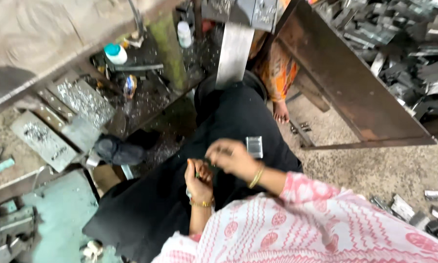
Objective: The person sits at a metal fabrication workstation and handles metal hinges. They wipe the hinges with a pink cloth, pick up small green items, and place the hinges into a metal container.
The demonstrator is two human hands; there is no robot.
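- The left hand has its grip curled tight around something small; the fingers hide it, so I cannot tell what it is.
- The right hand reaches across toward the left hand, fingers bent and close to it; the picture is blurred there, so I cannot tell whether its grip is closed on anything.
- Both hands hover over the black cloth spread across the person's lap.
- A small shiny metal piece lies on the black cloth just beside the right hand, on its far side.
- Gold bangles sit on both wrists, and the right arm wears a pink and white patterned sleeve.
- A dark bundle of cloth lies to the left of the lap, near flat grey metal plates on the cluttered tabletop.
- Further back on that tabletop stand a white jar with a teal lid and a small white bottle.
- To the right, a rusty metal bin holds a heap of shiny metal offcuts.
- More metal scraps lie on the gritty floor at the right edge.
- Another person's bare foot, below orange patterned cloth, stands on the floor past the lap.
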